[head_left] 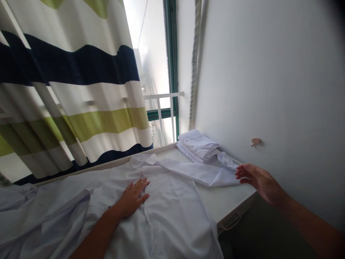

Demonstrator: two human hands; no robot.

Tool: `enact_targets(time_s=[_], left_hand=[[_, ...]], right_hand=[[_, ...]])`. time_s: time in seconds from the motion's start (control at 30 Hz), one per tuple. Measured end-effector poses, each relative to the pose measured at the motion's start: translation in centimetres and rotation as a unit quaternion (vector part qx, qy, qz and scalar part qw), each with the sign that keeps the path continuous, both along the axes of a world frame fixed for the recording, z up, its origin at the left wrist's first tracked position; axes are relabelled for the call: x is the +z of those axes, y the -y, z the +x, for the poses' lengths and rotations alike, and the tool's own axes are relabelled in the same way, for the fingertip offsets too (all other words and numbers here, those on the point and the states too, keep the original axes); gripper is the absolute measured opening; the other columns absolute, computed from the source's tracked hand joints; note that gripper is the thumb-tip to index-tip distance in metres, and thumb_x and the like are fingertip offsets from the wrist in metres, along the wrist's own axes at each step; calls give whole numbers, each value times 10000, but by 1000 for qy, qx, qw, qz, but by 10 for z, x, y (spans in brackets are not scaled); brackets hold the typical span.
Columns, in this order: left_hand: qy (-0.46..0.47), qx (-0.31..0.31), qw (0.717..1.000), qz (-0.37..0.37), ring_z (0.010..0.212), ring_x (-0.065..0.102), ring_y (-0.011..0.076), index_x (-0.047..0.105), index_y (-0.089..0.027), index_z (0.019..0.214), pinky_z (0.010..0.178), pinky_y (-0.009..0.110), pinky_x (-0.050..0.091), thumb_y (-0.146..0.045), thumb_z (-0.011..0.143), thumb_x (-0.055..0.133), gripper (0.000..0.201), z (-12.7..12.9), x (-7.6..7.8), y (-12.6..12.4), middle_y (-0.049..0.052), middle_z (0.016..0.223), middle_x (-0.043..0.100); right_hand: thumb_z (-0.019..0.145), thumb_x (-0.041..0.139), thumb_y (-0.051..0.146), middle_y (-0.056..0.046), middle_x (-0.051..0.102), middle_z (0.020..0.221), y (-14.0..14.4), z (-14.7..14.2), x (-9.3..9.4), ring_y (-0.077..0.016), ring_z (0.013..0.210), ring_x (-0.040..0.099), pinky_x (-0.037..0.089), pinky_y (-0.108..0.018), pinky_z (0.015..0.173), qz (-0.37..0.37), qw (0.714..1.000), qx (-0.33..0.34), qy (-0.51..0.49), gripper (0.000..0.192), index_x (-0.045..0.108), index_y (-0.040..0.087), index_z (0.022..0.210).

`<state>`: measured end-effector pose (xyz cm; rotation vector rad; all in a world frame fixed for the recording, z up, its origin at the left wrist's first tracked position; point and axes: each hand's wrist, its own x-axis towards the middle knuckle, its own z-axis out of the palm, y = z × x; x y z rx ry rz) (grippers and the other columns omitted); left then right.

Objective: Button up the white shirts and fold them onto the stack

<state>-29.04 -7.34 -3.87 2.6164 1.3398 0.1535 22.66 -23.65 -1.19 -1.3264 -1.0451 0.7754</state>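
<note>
A white shirt (172, 205) lies spread on the white table, its collar toward the window and one sleeve (205, 173) stretched out to the right. My left hand (134, 197) rests flat on the shirt front near the button edge, fingers spread. Over the sleeve's cuff end, at the table's right side, is my right hand (257, 180). Its fingers are slightly curved and apart, with nothing seen in them; whether the fingertips touch the cloth I cannot tell. More white cloth lies rumpled at the left.
Folded white clothes (198, 145) are stacked in the far corner by the wall. The table (221, 201) has a drawer handle (231, 222) at its front. A striped curtain (81, 90) hangs before the window railing (161, 96). A small pink hook (256, 141) is on the wall.
</note>
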Motion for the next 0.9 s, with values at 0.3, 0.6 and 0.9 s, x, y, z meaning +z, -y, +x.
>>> enact_targets(time_s=[0.3,0.6,0.9], left_hand=[[-105,12,991,-76,1524,155,271,253,-382,1554,1199,555,181,-606,944,411,669,-5,32,32,-5,1652,160],[-78,-4,996,51,1527,156,248,172,-406,1569,1221,534,124,-540,1008,293,590,-31,3,78,-18,1649,182],[-51,-18,995,88,1099,628,294,673,-282,1157,1061,512,380,-494,938,501,350,57,77,46,68,1187,698]], right_hand=[[825,690,440,-66,619,1340,-26,-31,0,-365,1303,497,188,-639,1149,21,756,197,624,485,605,338,1291],[971,427,518,-37,639,766,-40,-18,45,-205,727,571,447,-339,766,-10,854,166,493,406,620,195,818],[845,569,593,-39,655,755,-64,16,114,-198,693,563,380,-284,629,-64,860,189,470,413,635,185,855]])
